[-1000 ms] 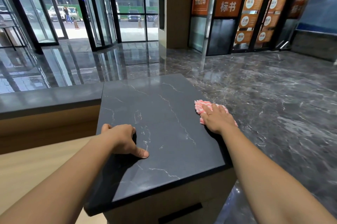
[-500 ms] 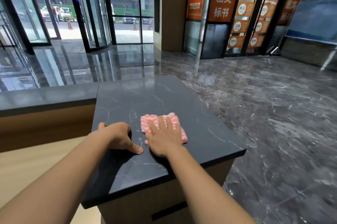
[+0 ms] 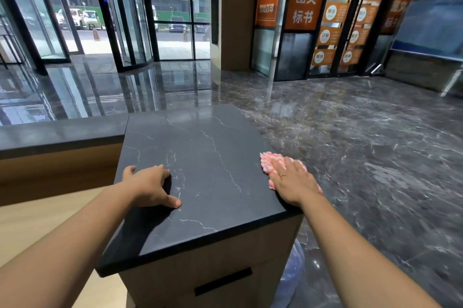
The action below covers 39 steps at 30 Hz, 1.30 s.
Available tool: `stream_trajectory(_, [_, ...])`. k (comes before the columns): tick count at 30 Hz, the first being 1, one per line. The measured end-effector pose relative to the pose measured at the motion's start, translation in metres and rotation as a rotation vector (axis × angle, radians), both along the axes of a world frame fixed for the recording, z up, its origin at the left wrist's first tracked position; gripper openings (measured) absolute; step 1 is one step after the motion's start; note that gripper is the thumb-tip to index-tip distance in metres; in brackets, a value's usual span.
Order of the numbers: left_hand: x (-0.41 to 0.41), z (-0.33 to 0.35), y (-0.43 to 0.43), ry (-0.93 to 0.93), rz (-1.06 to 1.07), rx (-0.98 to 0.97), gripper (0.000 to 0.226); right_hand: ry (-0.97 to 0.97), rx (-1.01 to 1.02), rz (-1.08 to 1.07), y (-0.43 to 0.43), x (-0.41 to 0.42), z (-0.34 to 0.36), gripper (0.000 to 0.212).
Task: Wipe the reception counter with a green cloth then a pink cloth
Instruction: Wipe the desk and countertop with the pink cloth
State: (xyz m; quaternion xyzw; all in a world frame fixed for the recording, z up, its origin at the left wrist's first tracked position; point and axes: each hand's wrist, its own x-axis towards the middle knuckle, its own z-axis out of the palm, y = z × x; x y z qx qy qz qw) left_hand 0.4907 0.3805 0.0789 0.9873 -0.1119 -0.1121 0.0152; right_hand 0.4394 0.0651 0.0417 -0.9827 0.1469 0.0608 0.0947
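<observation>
dark marble counter (image 3: 200, 170) carries a pink cloth (image 3: 269, 163) at its right edge.

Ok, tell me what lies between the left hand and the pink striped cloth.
Head view: only bare dark veined stone countertop lies between the left hand and the pink-and-white striped cloth, which the right hand presses flat.
</observation>
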Motion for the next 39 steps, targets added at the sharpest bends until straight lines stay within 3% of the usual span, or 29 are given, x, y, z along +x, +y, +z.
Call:
stream_trajectory(3, [-0.019,-0.004,-0.006,-0.131,-0.043,-0.04,0.076,0.003,-0.004,-0.011,0.013,-0.004,0.001,0.056])
stream_trajectory(10, [-0.058,-0.008,-0.006,-0.193,0.004,-0.062,0.058,-0.035,-0.023,0.204,0.109,-0.031,0.0,0.063])
stream_trajectory(14, [-0.067,-0.004,-0.004,-0.26,0.049,0.036,0.044,-0.029,0.01,0.356,0.144,-0.036,-0.001,0.062])
stream_trajectory(17, [-0.071,-0.006,-0.006,-0.207,0.062,0.073,0.036,-0.044,0.031,0.425,0.128,-0.038,-0.002,0.056])
stream_trajectory(27, [-0.076,-0.014,-0.006,-0.158,0.109,0.014,0.039,-0.081,0.007,0.103,-0.002,-0.057,-0.005,0.051])
stream_trajectory(33, [-0.076,-0.015,-0.006,-0.132,0.124,-0.007,0.039,-0.192,0.042,-0.027,0.04,-0.063,-0.016,0.054])
stream_trajectory(39, [-0.074,-0.013,-0.008,-0.107,0.141,-0.014,0.039,-0.277,0.118,0.127,0.127,-0.08,-0.023,0.054])
